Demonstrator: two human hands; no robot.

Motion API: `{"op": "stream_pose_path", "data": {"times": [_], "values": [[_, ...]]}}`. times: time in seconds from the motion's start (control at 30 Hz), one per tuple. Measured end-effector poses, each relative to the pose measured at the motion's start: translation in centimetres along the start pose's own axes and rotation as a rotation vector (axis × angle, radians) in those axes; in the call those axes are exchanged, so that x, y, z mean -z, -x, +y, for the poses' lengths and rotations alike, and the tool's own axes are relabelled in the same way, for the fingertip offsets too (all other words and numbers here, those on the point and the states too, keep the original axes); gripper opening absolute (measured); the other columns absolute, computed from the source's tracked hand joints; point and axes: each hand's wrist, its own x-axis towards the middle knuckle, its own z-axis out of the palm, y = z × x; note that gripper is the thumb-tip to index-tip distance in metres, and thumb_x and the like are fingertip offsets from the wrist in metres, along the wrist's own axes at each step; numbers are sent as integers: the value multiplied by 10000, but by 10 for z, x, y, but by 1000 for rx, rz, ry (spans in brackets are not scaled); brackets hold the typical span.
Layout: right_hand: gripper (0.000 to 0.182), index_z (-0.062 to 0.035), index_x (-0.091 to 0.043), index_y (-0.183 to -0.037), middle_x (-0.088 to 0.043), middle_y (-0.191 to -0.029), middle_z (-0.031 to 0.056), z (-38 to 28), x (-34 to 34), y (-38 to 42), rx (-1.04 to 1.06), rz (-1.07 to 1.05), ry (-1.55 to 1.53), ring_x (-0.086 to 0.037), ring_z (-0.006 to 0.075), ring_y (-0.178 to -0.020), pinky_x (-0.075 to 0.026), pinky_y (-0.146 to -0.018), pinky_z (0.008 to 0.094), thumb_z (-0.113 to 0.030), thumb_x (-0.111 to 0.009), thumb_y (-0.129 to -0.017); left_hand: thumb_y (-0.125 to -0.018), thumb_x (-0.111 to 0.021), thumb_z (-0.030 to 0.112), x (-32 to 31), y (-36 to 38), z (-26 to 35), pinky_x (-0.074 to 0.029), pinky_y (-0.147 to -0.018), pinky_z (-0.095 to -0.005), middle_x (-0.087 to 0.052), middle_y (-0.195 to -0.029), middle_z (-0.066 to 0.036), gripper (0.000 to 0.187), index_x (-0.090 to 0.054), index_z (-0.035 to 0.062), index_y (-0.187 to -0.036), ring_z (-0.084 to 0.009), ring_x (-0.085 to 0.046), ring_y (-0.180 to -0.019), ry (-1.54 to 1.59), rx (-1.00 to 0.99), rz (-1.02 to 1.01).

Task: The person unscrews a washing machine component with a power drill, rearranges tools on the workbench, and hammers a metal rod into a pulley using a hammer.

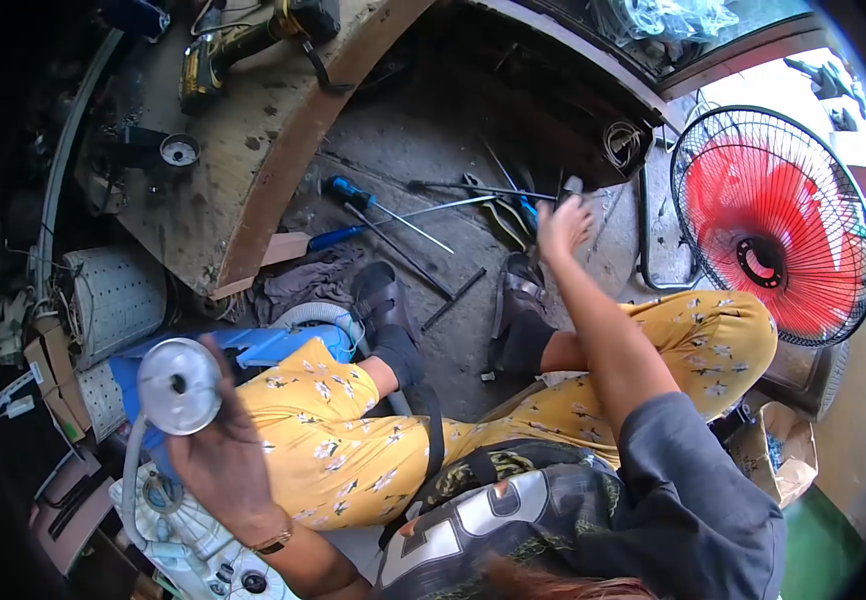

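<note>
My left hand (223,450) is closed around the edge of a round silvery metal disc (181,388) with a dark hole in its middle, held up over the left side. Low over the floor, my right hand (565,228) has its fingers curled at the metal head of what looks like a hammer (572,188), its dark thin handle pointing left. Beside it lie pliers (505,215) and a blue-handled tool (528,212). Farther left are a blue-handled screwdriver (350,190), another long screwdriver (338,237) and dark rods (455,298).
A wooden bench (243,130) carries a yellow-black drill (213,70) and a dark motor part (179,150). A red-bladed fan (773,225) stands at right. A white machine body (188,520) with a grey hose sits lower left, and a cardboard box (783,450) lower right.
</note>
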Motion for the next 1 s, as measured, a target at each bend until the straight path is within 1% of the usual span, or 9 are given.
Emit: {"op": "stream_pose_path", "data": {"times": [0.03,0.1,0.2,0.27,0.43,0.57,0.67,0.87,1.0], "values": [[640,-8,-400,-1224,-379,-1291,216,4,-9,23,313,89,112,-354,387,-1197,-325,-946,546,-350,-665,-752,-914,-368,127,0,-1,-11,-385,-1015,-457,-289,-1390,-238,431,-339,-12,-1321,-325,-297,-1299,-49,32,45],[639,-13,-402,-1227,-386,-1286,214,-5,-9,80,537,-52,115,-373,381,-1171,-333,-947,498,-292,-675,-721,-932,-358,161,0,-2,-38,-429,-980,-431,-418,-1308,-218,380,-406,-10,-1268,-297,-423,-1221,-214,90,141],[196,-72,-531,-891,-606,-780,155,7,-41,154,1197,-569,140,-603,302,-690,-469,-531,419,-104,-570,-701,-953,-376,223,-9,-3,-61,-481,-927,-397,-527,-1208,-167,350,-461,-7,-1202,-271,-512,-1141,-263,253,102],[116,-126,-636,-839,-651,-786,86,28,-42,195,1360,-918,558,-640,246,-736,-490,-513,423,-146,-573,-743,-946,-407,232,-13,-5,-65,-482,-928,-389,-523,-1215,-152,354,-458,0,-1208,-266,-511,-1143,-266,239,160],[132,-188,-677,-852,-663,-800,-7,84,-98,229,1514,-788,1017,-634,214,-751,-470,-604,494,-209,-563,-788,-955,-364,225,3,-4,-65,-372,-1024,-474,-494,-1270,-121,339,-466,41,-1222,-268,-473,-1185,-252,137,11],[146,-189,-690,-828,-672,-824,-1,92,-93,213,1769,-743,932,-637,194,-757,-434,-731,496,-242,-559,-796,-922,-480,306,2,-3,-68,-503,-844,-387,-557,-1171,-85,365,-483,78,-1207,-221,-563,-1040,-359,103,4],[149,-179,-696,-812,-678,-833,-3,95,-88,209,1846,-793,858,-649,187,-759,-420,-787,479,-250,-567,-795,-919,-511,225,-7,-1,-69,-503,-815,-361,-566,-1106,-50,295,-480,109,-1189,-174,-573,-1002,-341,48,-11],[179,-177,-692,-815,-679,-853,13,94,-74,225,1704,-1052,908,-656,187,-796,-499,-617,371,-256,-531,-816,-926,-503,211,-13,0,-68,-496,-793,-299,-565,-1061,-40,290,-488,63,-1176,-144,-573,-943,-317,73,37],[207,-152,-694,-818,-678,-853,47,100,-80,224,1717,-1101,817,-661,225,-801,-527,-600,381,-262,-519,-813,-930,-497,210,-13,-2,-73,-492,-792,-290,-558,-1058,-42,284,-488,57,-1169,-145,-572,-933,-347,23,20]]}}
